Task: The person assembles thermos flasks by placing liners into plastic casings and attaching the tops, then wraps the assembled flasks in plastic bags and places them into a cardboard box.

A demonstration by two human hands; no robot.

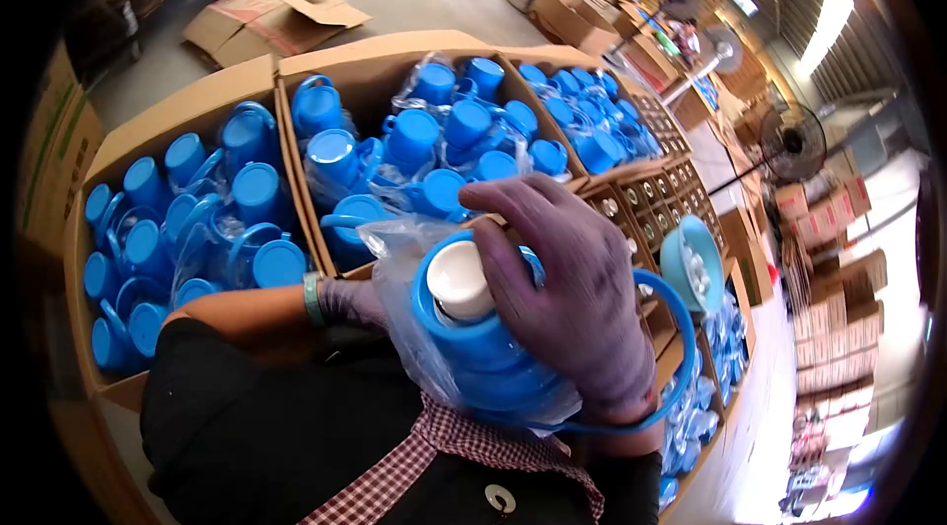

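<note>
A blue thermos flask (464, 342) with a white stopper (460, 280) stands close to my chest, partly wrapped in a clear plastic bag (395, 249). My right hand (567, 288), in a greyish-purple glove, is closed over the flask's top, its thumb against the stopper's right side. The flask's blue loop handle (681, 328) passes round my right wrist. My left hand (353, 304) is gloved too and reaches behind the bag; its fingers are hidden by bag and flask.
Cartons of blue cup-shaped lids with handles (258, 189) spread ahead and left. To the right are a divided carton (681, 194) and a light-blue bowl (681, 263) of white pieces. Fans (792, 140) and stacked boxes (838, 328) stand farther right; flattened cardboard (261, 22) lies on the floor.
</note>
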